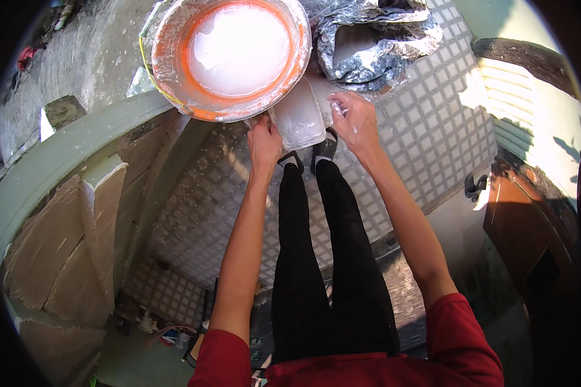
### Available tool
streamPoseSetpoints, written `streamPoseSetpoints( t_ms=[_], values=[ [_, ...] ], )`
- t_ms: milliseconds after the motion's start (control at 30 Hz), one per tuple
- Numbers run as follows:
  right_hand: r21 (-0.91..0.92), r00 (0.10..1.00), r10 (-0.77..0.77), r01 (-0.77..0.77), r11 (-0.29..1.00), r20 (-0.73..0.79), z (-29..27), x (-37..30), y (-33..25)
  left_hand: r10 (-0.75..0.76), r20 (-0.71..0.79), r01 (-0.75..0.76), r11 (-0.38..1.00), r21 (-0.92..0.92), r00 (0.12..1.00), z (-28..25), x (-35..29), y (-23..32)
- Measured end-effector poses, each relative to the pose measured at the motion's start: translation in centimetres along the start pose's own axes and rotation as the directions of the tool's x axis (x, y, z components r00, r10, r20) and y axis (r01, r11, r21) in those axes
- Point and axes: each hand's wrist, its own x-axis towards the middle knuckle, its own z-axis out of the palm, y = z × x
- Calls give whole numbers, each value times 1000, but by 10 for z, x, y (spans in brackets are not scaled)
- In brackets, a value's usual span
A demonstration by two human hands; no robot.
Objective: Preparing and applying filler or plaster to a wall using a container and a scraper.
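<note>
At the upper middle of the frame sits an orange bucket (229, 58) full of white liquid. Just below it, the left hand (265, 142) grips a white tub (298, 119). The right hand (355, 119) grips its other side. Crumpled silver bag (374, 39) lies upper right.

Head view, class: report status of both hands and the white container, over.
Left hand and right hand both grip white plastic container. Orange bucket of white liquid touching it. Crumpled sack beside.

Tiled floor (432, 135) w/ white splatter, orange bucket (174, 71) of white liquid on it, crumpled silver bag (381, 45) beside, translucent plastic container (300, 119) nr bucket.
</note>
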Motion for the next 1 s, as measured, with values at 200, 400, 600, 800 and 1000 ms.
streamPoseSetpoints(
  t_ms=[200, 400, 600, 800, 1000],
  values=[
    [86, 998, -29, 34, 996, -59, -49, 15, -31, -13, 37, 13, 1000, 5, 999, 10, -6, 1],
    [-122, 988, -144, 136, 983, -62, -46, 44, -27, -33, 46, 36, 996, -80, 998, 22, -7, -12],
    [-530, 991, -107, 132, 838, 76, -23, 137, 23, -79, 40, 80, 996, -29, 996, 12, -10, -1],
    [-757, 930, 5, 297, 582, 369, -3, 203, 88, -110, 47, 114, 989, -94, 993, 15, -17, 13],
    [-773, 899, 134, 274, 572, 417, 9, 220, 104, -131, 46, 135, 984, -119, 990, 9, -19, 15]
  ],
)
